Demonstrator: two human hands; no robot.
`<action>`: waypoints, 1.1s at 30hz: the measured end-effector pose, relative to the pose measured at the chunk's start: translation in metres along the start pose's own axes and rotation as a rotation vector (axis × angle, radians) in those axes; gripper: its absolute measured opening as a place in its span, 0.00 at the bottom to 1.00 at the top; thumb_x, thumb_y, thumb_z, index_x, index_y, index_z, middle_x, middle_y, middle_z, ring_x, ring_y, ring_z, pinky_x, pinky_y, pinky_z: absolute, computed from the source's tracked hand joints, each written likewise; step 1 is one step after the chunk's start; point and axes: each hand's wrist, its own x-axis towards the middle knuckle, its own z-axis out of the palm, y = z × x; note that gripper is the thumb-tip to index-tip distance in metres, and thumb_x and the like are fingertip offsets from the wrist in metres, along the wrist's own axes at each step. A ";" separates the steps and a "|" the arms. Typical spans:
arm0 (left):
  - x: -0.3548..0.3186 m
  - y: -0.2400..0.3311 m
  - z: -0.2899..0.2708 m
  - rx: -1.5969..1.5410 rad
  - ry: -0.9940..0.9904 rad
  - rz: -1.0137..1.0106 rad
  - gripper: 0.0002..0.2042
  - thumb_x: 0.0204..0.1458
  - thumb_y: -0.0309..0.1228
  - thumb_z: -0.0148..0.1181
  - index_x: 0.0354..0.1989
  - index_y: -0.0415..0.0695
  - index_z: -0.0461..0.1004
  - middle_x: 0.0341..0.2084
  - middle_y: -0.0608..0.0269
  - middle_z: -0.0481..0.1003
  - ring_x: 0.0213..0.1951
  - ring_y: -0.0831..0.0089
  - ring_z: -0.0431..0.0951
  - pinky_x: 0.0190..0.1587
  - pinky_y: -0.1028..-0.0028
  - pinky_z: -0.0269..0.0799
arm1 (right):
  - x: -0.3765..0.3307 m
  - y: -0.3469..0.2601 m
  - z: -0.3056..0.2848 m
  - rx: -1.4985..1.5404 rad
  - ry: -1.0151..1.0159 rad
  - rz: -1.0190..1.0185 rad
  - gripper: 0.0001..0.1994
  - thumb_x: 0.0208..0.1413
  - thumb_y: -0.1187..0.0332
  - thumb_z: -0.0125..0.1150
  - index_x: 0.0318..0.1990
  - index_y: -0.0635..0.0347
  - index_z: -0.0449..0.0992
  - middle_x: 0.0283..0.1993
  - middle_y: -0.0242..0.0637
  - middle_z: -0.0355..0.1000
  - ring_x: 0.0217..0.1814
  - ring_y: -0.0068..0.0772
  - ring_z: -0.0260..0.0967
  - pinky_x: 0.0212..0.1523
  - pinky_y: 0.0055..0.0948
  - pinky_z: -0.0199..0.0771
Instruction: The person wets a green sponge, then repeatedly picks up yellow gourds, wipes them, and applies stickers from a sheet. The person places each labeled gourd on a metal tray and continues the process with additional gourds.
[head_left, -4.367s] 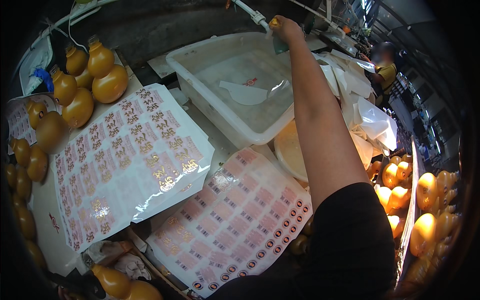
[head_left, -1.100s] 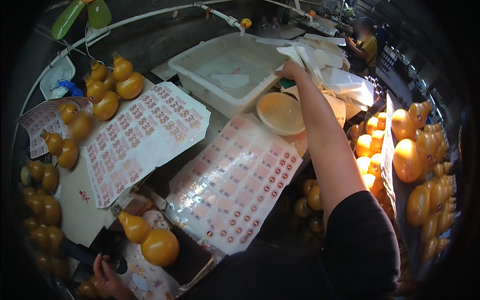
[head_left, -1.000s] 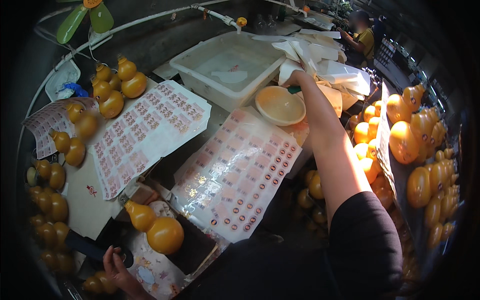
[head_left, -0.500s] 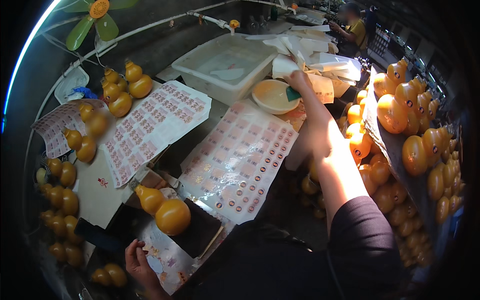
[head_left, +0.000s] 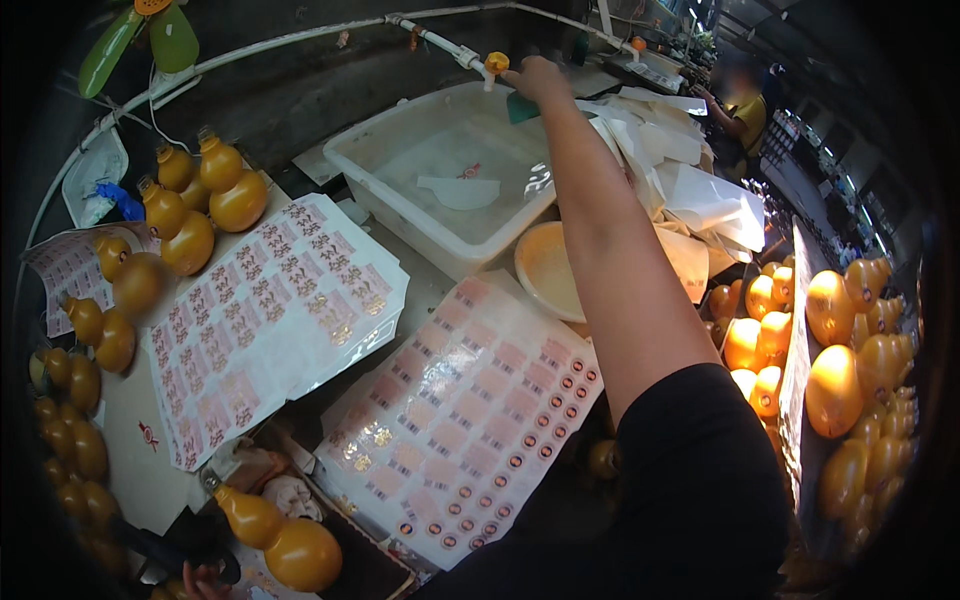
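Observation:
My right hand is stretched far forward at the orange-handled tap, above the far rim of a white plastic basin. Its fingers are closed on a flat green scraper, which hangs over the basin. Inside, a pale cut-out piece lies in the water. Below my forearm stands a cream bowl, partly covered by the arm. At the lower left edge, my left hand shows only some loosely bent fingers, apparently holding nothing. Nearest it lies a yellow gourd-shaped bottle.
A sheet of stickers lies in front of me, with more printed sheets to its left. Gourd bottles line the left side; others crowd the rack at right. Loose white papers are piled behind the bowl. A person works farther back.
My right hand has moved from the bowl, up and left to the tap, carrying the green scraper. My left hand has dropped toward the lower left edge. The view has shifted.

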 end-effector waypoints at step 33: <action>0.033 -0.012 0.016 0.157 -0.054 -0.093 0.20 0.64 0.40 0.46 0.60 0.43 0.64 0.45 0.57 0.75 0.44 0.68 0.74 0.48 0.71 0.68 | 0.063 -0.005 0.052 -0.047 0.017 -0.079 0.26 0.50 0.45 0.62 0.51 0.52 0.76 0.52 0.43 0.74 0.55 0.45 0.71 0.52 0.43 0.71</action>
